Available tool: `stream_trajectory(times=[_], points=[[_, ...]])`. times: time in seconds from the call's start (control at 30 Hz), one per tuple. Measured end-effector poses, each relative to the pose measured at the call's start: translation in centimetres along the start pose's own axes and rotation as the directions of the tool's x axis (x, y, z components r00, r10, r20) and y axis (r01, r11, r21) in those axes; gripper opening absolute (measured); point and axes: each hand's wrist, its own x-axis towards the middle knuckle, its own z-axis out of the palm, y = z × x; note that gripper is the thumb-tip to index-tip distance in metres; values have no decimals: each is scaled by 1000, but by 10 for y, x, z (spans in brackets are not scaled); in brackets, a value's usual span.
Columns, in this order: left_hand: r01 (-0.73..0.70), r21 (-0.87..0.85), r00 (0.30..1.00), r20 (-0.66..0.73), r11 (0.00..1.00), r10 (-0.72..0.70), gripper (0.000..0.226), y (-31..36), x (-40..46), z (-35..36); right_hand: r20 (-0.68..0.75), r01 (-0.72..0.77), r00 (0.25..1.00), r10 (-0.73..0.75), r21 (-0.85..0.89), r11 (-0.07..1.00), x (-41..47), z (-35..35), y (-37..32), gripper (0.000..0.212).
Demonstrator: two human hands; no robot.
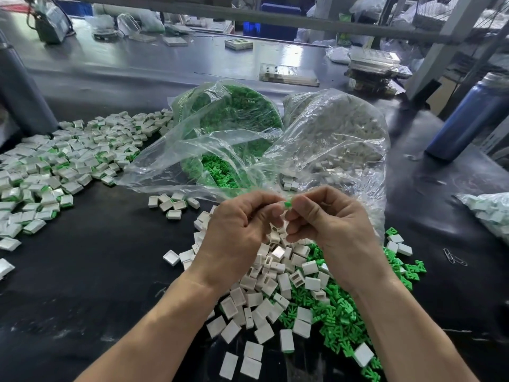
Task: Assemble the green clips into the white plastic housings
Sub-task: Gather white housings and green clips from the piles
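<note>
Both hands met above the loose pile on the surface (82, 285). The right hand (327, 219) pinched a green clip (287, 204) at its fingers, pointing left toward the left hand (239, 224), whose curled fingers hid any housing.

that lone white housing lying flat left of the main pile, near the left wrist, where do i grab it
Pinch the white housing across its two short side walls, coming straight down from above. It lies flat and apart from the pile, with bare table around it, so both walls look reachable for thumb and forefinger.
</note>
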Motion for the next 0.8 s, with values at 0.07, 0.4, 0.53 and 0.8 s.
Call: stream_trajectory(times=[0.07, 0.4, 0.53, 0.8], points=[[-16, 12, 1000, 12, 1000, 16, 12, 0, -1, 3, -30, 24, 999, -24, -5, 1000, 0, 1, 1, 22], [81, -101, 995, 65, 992, -75, 7, 7, -2, 2, -26, 206, 975, -222, -284, 936, 0, 3, 9, 19], [86, -55, 995, 51, 995, -83, 8, 8, -2, -1, 44, 234, 971, -236, -384, 893, -1, 0, 8, 14], [-7, 227, 997, 73, 974, -9, 24, 10, -2, -7, 129, 318, 943, -306, -619, 718, -2, -2, 1, 3]])
